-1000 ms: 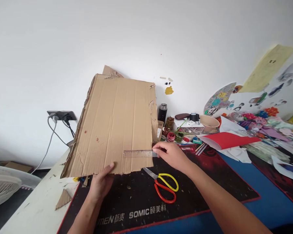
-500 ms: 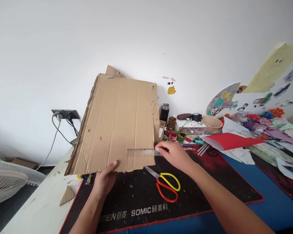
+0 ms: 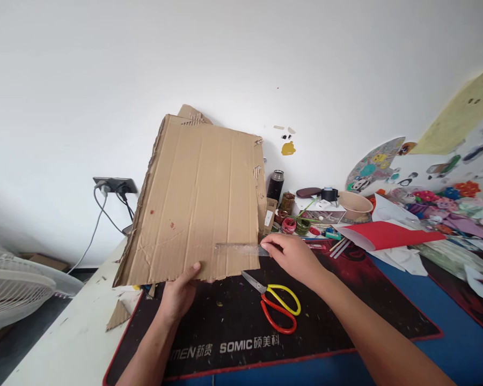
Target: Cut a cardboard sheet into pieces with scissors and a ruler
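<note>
A large brown cardboard sheet [image 3: 201,198] with torn edges is tilted up in front of me. My left hand [image 3: 181,292] grips its lower edge, thumb on the front face and the other fingers behind. At the sheet's lower right, my right hand [image 3: 290,254] pinches the right end of a clear ruler [image 3: 237,249], which lies across the cardboard and reaches past its right edge. Scissors [image 3: 265,292] with one yellow and one red handle rest on the black mat [image 3: 326,321], below the ruler.
A white fan [image 3: 16,289] stands at the left, near a wall socket [image 3: 115,185] with plugs. Small cardboard scrap [image 3: 118,315] lies on the white table. Behind are a black flask [image 3: 276,185], paint jars [image 3: 288,225] and a pinkish bowl [image 3: 354,203]; red paper [image 3: 394,236] lies to the right.
The whole view has shifted slightly, so everything appears a little farther right. Both hands keep their hold on the cardboard and ruler, with little other visible movement.
</note>
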Available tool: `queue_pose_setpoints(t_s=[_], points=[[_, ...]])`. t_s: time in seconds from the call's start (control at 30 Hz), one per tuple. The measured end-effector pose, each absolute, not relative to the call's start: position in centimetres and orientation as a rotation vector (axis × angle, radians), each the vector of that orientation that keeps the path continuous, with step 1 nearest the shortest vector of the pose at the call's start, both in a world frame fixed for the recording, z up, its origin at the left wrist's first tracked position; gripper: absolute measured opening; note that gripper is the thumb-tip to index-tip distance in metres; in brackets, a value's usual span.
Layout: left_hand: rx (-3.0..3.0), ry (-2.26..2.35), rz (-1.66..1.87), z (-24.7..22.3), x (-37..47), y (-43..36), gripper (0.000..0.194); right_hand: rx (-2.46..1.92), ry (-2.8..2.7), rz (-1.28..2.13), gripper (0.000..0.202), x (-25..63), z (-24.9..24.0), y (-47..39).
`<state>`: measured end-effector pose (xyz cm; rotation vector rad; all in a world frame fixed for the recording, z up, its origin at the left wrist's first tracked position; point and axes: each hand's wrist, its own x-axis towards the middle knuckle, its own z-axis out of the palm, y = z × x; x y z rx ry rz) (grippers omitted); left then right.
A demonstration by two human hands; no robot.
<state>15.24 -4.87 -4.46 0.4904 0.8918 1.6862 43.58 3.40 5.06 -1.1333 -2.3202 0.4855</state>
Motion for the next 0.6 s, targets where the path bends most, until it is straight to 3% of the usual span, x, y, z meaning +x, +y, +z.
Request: queue_pose_setpoints(t_s=[0.37, 0.6], points=[[0.549, 0.920, 1.593, -4.16, 15.37, -5.09, 0.036, -1.145, -2.369, 0.386, 0.018, 43.56, 5.32, 2.97], [0.412, 0.833, 1.683, -4.26, 15.16, -4.91, 0.021, -1.162, -2.356, 0.384, 0.019, 43.53, 5.17, 2.72]])
